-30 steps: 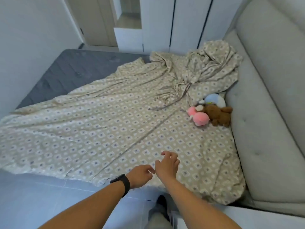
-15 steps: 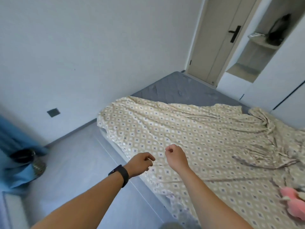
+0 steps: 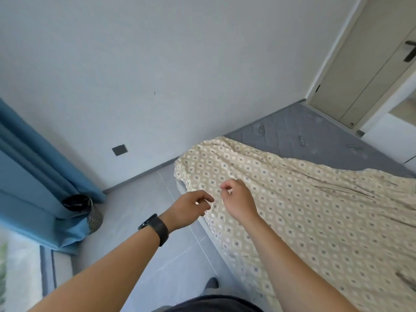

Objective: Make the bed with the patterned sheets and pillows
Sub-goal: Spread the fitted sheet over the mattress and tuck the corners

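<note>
One black bin beside blue curtain, well apart from sheet.

Person: bare forearms showing, left wrist wearing a black smartwatch; dark garment showing below.

Both hands hover loosely curled, holding nothing, the left hand over bare floor, the right hand above the patterned sheet. Beyond the fingers the sheet's corner lies unblocked, with uncovered grey mattress past it. Left of the hands, floor runs open to the wall; a dark bin and blue curtain stand well apart.
</note>
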A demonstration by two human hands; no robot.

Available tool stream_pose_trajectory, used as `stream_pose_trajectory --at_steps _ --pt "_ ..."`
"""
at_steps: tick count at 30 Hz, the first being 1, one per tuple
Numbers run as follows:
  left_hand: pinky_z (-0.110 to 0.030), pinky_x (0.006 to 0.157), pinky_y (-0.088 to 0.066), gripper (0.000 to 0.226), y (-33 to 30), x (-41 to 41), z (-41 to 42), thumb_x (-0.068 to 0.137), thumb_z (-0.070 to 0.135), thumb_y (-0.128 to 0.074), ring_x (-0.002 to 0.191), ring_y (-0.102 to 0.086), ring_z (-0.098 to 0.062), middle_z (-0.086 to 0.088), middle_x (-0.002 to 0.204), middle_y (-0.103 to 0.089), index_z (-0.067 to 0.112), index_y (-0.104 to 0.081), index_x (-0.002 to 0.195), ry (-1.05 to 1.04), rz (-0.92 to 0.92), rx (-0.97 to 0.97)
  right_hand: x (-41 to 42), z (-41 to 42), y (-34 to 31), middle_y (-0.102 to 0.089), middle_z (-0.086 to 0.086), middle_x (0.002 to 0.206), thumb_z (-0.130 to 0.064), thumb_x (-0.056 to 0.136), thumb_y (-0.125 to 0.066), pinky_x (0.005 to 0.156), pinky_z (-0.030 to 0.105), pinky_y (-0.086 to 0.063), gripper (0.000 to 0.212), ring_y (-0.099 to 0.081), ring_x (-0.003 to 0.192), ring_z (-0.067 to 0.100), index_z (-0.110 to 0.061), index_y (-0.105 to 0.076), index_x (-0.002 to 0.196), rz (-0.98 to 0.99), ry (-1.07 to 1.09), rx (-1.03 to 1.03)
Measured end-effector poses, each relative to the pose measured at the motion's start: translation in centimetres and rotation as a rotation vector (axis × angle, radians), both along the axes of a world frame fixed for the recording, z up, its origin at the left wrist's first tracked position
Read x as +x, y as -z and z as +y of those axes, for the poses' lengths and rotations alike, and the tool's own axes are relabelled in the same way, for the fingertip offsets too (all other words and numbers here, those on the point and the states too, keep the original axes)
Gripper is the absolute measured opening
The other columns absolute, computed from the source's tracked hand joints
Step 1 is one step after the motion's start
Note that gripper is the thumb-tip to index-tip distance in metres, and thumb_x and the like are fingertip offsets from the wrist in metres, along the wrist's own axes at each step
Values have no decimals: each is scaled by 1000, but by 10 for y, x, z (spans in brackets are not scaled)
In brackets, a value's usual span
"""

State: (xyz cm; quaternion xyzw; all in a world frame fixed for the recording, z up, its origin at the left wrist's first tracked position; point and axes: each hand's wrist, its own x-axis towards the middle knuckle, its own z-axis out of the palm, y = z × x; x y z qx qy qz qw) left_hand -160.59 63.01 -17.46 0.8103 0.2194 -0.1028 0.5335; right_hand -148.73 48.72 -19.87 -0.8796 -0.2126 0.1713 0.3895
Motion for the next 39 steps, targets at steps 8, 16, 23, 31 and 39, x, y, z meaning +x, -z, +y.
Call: stream_pose_trajectory --at_steps 8,16,23,31,39 --pt "-22 78 -51 19 -5 76 144 98 24 -54 86 -71 -8 7 104 -71 32 -68 109 -15 -33 -32 79 121 -16 -53 -18 114 -27 98 -53 84 32 -51 13 -55 103 8 -33 -63 103 -96 -7 -71" --pt "-28 84 -56 19 17 155 287 98 26 -54 87 -71 -10 7 105 -70 33 -69 107 234 23 -43 130 226 -12 -51 -19 111 -24 99 -54 86 38 -55 13 -55 104 9 -32 -64 102 -89 236 -96" --pt "-27 78 -56 19 -9 252 341 99 24 -53 89 -71 -11 9 107 -70 30 -69 108 446 14 0 160 272 -21 -53 -17 112 -25 98 -54 94 33 -49 14 -51 110 9 -30 -65 104 -132 475 -109" --pt "-31 77 -55 22 10 376 333 99 21 -51 84 -71 -11 7 100 -74 31 -70 106 672 56 -21 227 275 -6 -54 -15 117 -25 99 -54 91 29 -45 16 -48 111 10 -28 -66 109 -106 706 -121" --pt "-25 75 -52 21 21 475 324 98 19 -52 79 -70 -7 6 100 -73 28 -69 104 945 121 -2 266 280 -12 -53 -18 118 -26 100 -54 86 25 -45 16 -46 111 8 -28 -66 111 -114 975 -163"
